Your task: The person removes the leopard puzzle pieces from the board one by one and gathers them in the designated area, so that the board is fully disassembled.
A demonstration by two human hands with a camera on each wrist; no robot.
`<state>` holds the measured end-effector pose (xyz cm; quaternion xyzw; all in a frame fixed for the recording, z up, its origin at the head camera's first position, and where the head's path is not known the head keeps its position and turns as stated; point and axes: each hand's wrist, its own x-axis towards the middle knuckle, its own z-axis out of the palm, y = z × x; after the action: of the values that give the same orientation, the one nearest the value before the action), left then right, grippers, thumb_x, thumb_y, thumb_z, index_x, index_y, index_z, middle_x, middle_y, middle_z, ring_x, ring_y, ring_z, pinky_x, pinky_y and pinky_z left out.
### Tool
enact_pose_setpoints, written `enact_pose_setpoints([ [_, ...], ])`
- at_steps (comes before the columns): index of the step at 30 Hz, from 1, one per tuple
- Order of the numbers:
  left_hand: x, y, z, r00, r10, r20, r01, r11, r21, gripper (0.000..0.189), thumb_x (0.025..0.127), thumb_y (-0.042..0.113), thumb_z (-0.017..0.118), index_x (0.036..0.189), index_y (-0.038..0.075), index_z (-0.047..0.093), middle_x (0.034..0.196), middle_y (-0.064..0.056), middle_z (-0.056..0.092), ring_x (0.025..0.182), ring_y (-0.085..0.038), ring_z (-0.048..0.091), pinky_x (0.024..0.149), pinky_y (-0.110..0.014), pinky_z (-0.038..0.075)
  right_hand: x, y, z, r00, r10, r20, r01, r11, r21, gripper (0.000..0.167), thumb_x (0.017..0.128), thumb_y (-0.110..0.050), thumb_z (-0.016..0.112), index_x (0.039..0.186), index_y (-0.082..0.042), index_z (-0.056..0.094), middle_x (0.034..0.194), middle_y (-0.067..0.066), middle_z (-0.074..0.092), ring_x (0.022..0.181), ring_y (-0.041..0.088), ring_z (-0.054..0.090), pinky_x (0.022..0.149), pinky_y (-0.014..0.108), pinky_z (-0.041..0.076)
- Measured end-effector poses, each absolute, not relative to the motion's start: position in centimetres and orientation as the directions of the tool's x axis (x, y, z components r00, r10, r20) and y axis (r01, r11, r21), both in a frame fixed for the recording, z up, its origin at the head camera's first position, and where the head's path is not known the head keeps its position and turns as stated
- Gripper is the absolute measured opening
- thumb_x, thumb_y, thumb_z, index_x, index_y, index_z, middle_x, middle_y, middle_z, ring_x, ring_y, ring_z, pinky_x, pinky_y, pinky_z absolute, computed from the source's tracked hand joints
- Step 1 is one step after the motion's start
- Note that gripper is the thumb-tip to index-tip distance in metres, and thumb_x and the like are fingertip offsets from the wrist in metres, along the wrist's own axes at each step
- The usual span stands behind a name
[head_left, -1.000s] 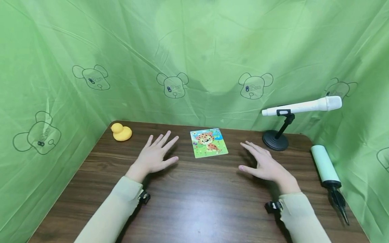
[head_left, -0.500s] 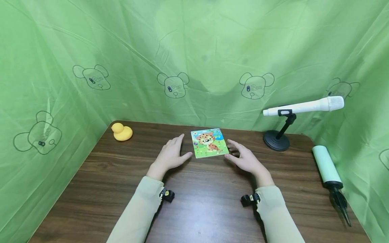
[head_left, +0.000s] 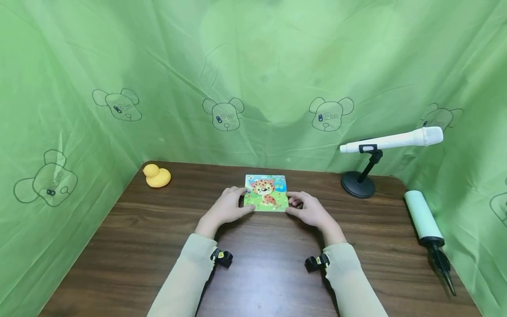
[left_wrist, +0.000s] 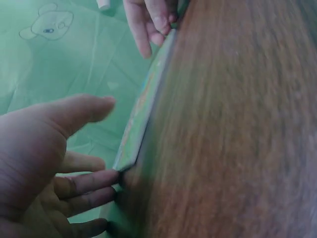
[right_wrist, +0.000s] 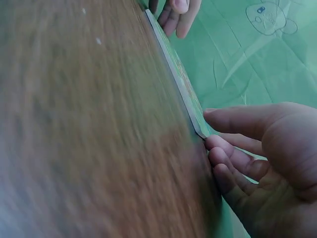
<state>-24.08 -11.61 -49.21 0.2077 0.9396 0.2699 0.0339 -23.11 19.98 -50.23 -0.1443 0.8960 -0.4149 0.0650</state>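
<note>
One left hand, thumb and fingers apart, touches the picture card; the right hand pinches its right edge.

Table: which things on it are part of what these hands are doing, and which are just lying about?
In the job, it seems:
- card
- left hand, at the card's left edge
- right hand, at its right edge

Just lying about, untouched:
- duck
- microphone, on its stand
- pump
</note>
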Motion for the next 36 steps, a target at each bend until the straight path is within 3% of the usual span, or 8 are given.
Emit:
enact_pose_setpoints([
  [7, -24.1, -12.4, -49.7, -0.936, 0.351, -0.005, 0.289, 0.780, 0.556, 0.086, 0.088, 0.045, 0.089, 0.152, -0.003, 0.058, 0.118, -0.008, 0.068, 0.117, -0.031, 0.061, 0.105, -0.048, 0.054, -22.4, 18.7, -50.1, -0.973, -0.204, -0.104, -0.042, 0.605, -0.795, 0.070, 0.093, -0.018, 0.089, 0.153, 0.001, 0.059, 0.101, 0.002, 0.078, 0.085, 0.015, 0.069, 0.073, 0.032, 0.054],
  [12, -24.1, -13.0, -49.9, -0.938, 0.344, -0.047, 0.245, 0.751, 0.613, 0.095, 0.084, 0.046, 0.093, 0.157, 0.001, 0.054, 0.108, 0.000, 0.068, 0.106, -0.024, 0.061, 0.098, -0.044, 0.054, -22.1, 18.0, -50.3, -0.975, -0.198, -0.101, -0.047, 0.627, -0.777, 0.068, 0.089, -0.017, 0.091, 0.148, 0.003, 0.063, 0.094, 0.000, 0.075, 0.078, 0.013, 0.065, 0.069, 0.030, 0.053],
  [18, -24.0, -13.7, -50.0, -0.927, 0.372, -0.053, 0.254, 0.724, 0.641, 0.104, 0.078, 0.042, 0.099, 0.160, 0.002, 0.049, 0.109, -0.003, 0.063, 0.096, -0.021, 0.057, 0.088, -0.041, 0.053, -21.7, 17.2, -50.3, -0.969, -0.216, -0.116, -0.048, 0.631, -0.775, 0.064, 0.085, -0.019, 0.096, 0.137, 0.003, 0.068, 0.094, 0.000, 0.074, 0.079, 0.013, 0.064, 0.073, 0.031, 0.052],
  [22, -23.9, -14.4, -50.2, -0.925, 0.379, -0.043, 0.272, 0.733, 0.623, 0.111, 0.077, 0.044, 0.099, 0.165, 0.005, 0.044, 0.133, -0.012, 0.059, 0.121, -0.030, 0.057, 0.106, -0.049, 0.052, -21.7, 17.0, -50.1, -0.971, -0.210, -0.111, -0.053, 0.647, -0.761, 0.061, 0.079, -0.023, 0.101, 0.128, -0.002, 0.071, 0.094, 0.001, 0.073, 0.082, 0.015, 0.064, 0.078, 0.033, 0.053],
  [26, -23.8, -15.3, -50.5, -0.918, 0.396, -0.028, 0.302, 0.743, 0.597, 0.121, 0.074, 0.052, 0.099, 0.169, 0.010, 0.039, 0.162, -0.016, 0.045, 0.152, -0.039, 0.039, 0.124, -0.067, 0.034, -21.6, 16.7, -49.9, -0.968, -0.222, -0.118, -0.065, 0.674, -0.735, 0.063, 0.077, -0.028, 0.102, 0.126, -0.006, 0.070, 0.094, -0.001, 0.071, 0.083, 0.015, 0.063, 0.079, 0.034, 0.052],
  [30, -23.8, -16.3, -50.5, -0.897, 0.442, -0.025, 0.336, 0.717, 0.611, 0.123, 0.072, 0.055, 0.100, 0.169, 0.010, 0.038, 0.171, -0.014, 0.038, 0.159, -0.040, 0.034, 0.125, -0.073, 0.027, -21.4, 16.3, -49.7, -0.960, -0.254, -0.114, -0.099, 0.693, -0.714, 0.068, 0.076, -0.031, 0.102, 0.130, -0.007, 0.068, 0.094, -0.001, 0.068, 0.081, 0.016, 0.060, 0.079, 0.034, 0.051],
  [36, -23.7, -17.8, -50.8, -0.863, 0.499, -0.078, 0.319, 0.658, 0.682, 0.121, 0.075, 0.049, 0.100, 0.170, 0.009, 0.037, 0.178, -0.012, 0.028, 0.166, -0.038, 0.021, 0.129, -0.062, 0.030, -21.1, 15.3, -49.9, -0.947, -0.307, -0.098, -0.151, 0.693, -0.705, 0.080, 0.076, -0.031, 0.102, 0.141, -0.004, 0.064, 0.098, -0.001, 0.067, 0.080, 0.014, 0.057, 0.080, 0.034, 0.050],
])
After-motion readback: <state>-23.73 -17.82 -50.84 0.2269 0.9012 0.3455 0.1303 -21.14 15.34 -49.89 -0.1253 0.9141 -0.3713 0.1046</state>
